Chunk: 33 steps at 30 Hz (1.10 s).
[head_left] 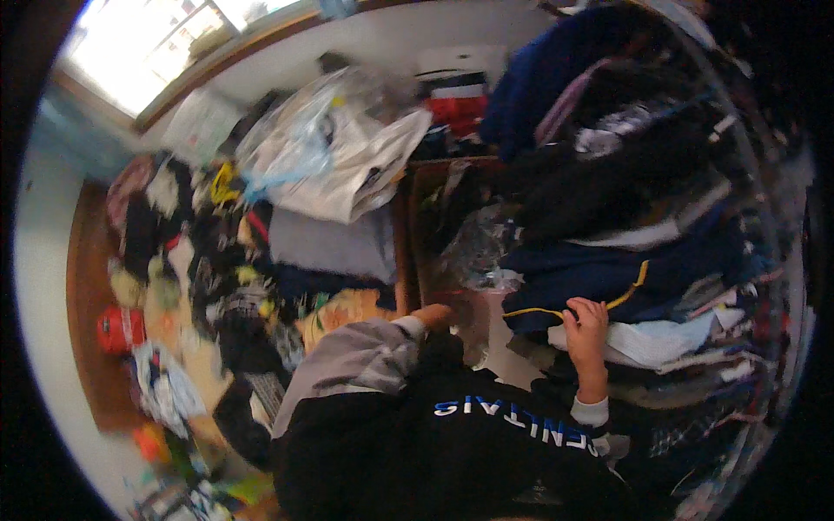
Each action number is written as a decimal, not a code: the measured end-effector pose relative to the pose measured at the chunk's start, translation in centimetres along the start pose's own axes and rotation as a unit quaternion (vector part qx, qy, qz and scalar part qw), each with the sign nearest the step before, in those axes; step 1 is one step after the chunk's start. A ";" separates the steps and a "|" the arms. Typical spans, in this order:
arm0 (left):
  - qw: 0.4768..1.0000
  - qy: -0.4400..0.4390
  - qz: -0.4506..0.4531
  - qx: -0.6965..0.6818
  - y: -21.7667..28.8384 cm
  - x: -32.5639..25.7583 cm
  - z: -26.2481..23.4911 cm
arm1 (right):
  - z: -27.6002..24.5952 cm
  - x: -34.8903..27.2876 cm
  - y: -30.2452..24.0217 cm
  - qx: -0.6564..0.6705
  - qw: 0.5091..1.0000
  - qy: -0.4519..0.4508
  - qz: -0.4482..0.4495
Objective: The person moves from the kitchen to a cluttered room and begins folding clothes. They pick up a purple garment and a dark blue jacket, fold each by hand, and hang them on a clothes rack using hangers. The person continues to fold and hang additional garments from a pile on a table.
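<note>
My right hand is at a navy garment with yellow piping, its curled fingers closed on the garment's near edge, over the piping. A white and pale-blue garment lies just beside that hand. My left hand reaches forward next to a brown wooden edge, above a black cloth. Its fingers are dark and blurred, so whether they hold anything is hidden. Beyond it sits a clear plastic bag.
Many dark clothes crowd the right side behind a curved clear edge. Left of the wooden divider are a folded grey cloth, white plastic bags and scattered clothes. A red pouch lies far left, below the window.
</note>
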<state>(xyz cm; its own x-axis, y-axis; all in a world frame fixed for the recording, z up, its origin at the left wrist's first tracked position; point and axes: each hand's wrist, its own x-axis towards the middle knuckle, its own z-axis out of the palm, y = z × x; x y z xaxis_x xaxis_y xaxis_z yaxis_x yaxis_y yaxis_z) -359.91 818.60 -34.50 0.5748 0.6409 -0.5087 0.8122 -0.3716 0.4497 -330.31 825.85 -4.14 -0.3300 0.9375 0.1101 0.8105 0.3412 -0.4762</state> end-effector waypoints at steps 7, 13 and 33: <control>0.455 0.344 -0.580 -0.583 -1.9 -28.9 17.1 | 7.3 4.1 -6.3 0.111 0.969 -0.173 -0.135; 0.223 0.465 -0.483 -0.708 4.9 -33.7 23.8 | 12.7 7.8 -16.3 0.137 0.914 -0.259 -0.281; 0.084 0.464 -0.576 -0.667 21.3 -24.7 16.3 | 61.0 7.1 -27.8 -0.085 0.707 -0.463 -0.528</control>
<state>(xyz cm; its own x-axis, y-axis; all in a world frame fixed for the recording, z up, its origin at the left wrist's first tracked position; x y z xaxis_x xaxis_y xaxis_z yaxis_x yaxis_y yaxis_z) -355.16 783.84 -24.33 -0.5677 -0.2591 -0.7814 -0.8156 0.3062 0.4910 -384.68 818.94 -43.35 -0.9058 -0.2666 -0.3292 -0.1051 0.8942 -0.4351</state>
